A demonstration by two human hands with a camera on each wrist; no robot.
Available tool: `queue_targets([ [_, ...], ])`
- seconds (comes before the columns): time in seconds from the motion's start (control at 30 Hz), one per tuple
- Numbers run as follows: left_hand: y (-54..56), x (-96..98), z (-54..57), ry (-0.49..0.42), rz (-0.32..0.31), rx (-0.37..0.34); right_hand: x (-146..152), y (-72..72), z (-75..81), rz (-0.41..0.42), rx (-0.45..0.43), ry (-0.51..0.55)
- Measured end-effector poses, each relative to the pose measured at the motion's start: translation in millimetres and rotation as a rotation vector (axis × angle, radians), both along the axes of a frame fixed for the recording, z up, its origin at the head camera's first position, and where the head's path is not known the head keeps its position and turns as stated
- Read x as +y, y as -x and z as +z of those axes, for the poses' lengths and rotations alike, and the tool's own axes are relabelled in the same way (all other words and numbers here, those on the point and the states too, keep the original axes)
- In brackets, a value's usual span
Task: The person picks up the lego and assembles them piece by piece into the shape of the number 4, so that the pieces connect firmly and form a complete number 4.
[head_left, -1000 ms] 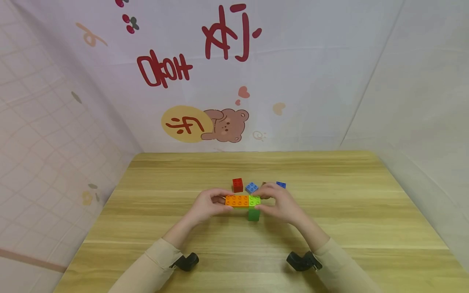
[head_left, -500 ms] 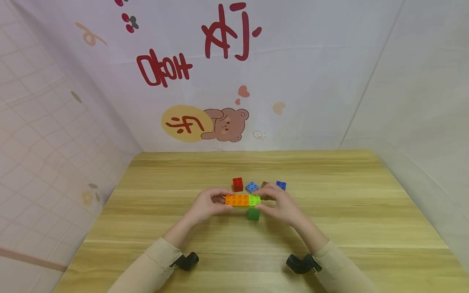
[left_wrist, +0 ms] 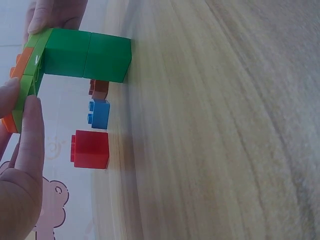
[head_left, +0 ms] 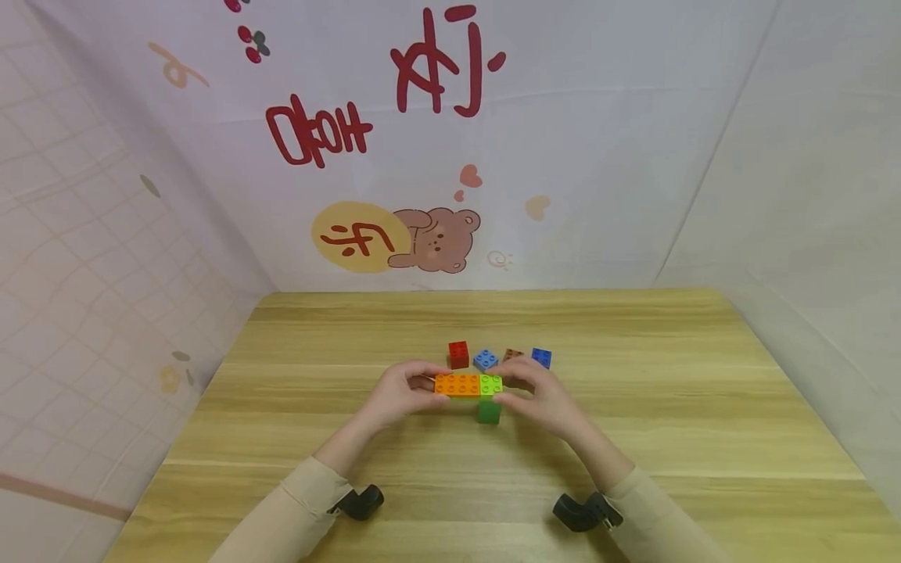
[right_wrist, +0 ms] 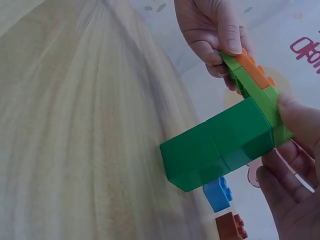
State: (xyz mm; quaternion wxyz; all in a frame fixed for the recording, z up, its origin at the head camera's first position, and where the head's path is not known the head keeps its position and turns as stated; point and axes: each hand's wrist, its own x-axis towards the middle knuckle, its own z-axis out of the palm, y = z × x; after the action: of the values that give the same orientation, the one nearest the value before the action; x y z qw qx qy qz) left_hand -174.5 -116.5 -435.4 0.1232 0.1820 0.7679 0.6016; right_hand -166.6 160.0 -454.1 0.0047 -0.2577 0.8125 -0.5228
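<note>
A toy-brick build stands on the table between my hands. Its upright column is two dark green bricks (right_wrist: 215, 145), stacked under the right end. Lime green bricks (right_wrist: 252, 90) lie across the top and reach left past the column. An orange brick (head_left: 457, 385) with studs up sits on the lime layer. My left hand (head_left: 407, 397) pinches the overhanging left end, thumb in front and fingers behind. My right hand (head_left: 536, 397) holds the lime end above the column between thumb and fingers. The head view shows only the column's front face.
Behind the build, a red brick (head_left: 458, 356), a light blue brick (head_left: 486, 360), a brown brick (head_left: 513, 356) and a dark blue brick (head_left: 541, 357) form a loose row. The wooden table (head_left: 450, 493) ends at a printed cloth backdrop (head_left: 598, 156).
Both hands keep their hold and the build stays in place. My right fingers have dropped slightly, so more of the brown brick shows behind them.
</note>
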Motion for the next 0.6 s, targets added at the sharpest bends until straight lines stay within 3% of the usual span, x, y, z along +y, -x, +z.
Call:
queue_targets([
  [0.4,-1.6,-0.3,0.3,-0.006,0.016,-0.018,1.0,-3.0,-7.6,-0.036,0.049,0.049],
  [0.6,-1.7,0.9,0.1,-0.001,0.015,-0.009,16.0,-10.4,13.9,-0.221,0.196,0.027],
])
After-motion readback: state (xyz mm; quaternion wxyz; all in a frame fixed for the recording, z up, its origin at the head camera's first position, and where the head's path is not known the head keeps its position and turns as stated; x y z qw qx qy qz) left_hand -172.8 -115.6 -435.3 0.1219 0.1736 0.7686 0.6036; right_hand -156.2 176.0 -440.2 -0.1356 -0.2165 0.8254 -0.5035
